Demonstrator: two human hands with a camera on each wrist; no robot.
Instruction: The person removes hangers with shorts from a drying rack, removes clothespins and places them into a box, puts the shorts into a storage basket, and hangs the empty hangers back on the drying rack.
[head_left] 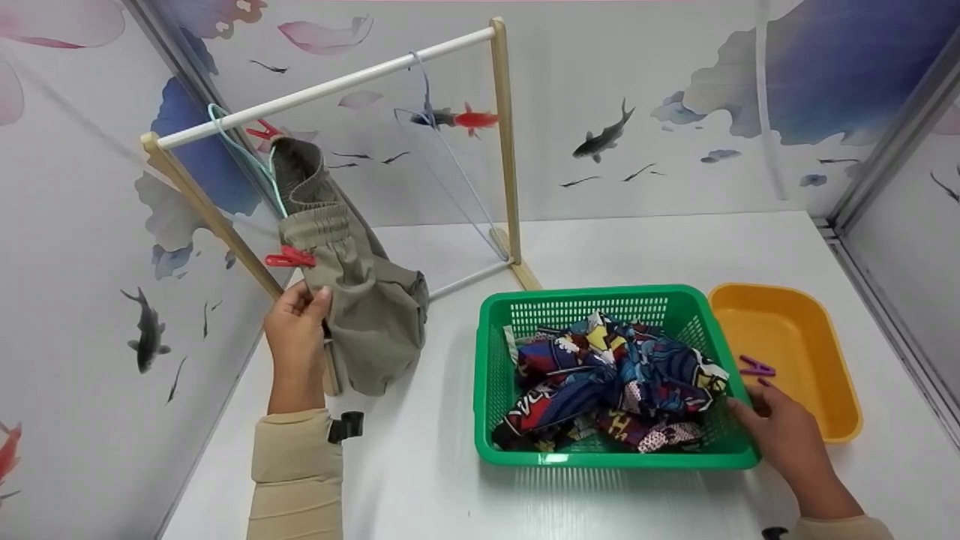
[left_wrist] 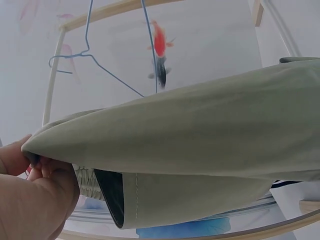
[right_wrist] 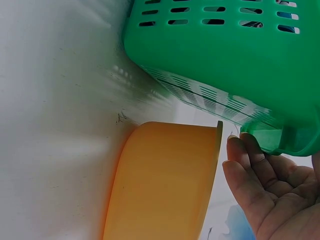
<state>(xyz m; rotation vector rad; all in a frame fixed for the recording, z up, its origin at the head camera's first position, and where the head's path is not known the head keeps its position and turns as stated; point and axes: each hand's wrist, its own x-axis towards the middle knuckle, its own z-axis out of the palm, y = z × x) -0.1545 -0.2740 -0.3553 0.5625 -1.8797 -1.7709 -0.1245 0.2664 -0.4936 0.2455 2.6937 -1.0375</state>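
Observation:
Khaki pants [head_left: 367, 307] with an elastic waistband hang from a mint-green hanger [head_left: 247, 154] on the rack. One red clothespin [head_left: 291, 257] grips the near side of the waistband, another red clothespin [head_left: 262, 130] the far side. My left hand [head_left: 296, 345] pinches the fabric's edge just below the near clothespin; the left wrist view shows the cloth [left_wrist: 200, 130] between thumb and fingers. On the right, my right hand [head_left: 787, 442] holds the rim of a green basket [head_left: 600, 459], thumb over the edge and fingers [right_wrist: 245, 185] outside. Crumpled, colourful printed clothing [head_left: 615, 367] fills the basket.
A rack with a white bar [head_left: 330, 88] and wooden legs stands at the back left. An unused blue hanger [head_left: 457, 165] hangs near its right end. Beside the basket sits a yellow tray [head_left: 814, 330] with purple clothespins [head_left: 757, 366]. Printed panels surround the white table [head_left: 420, 480].

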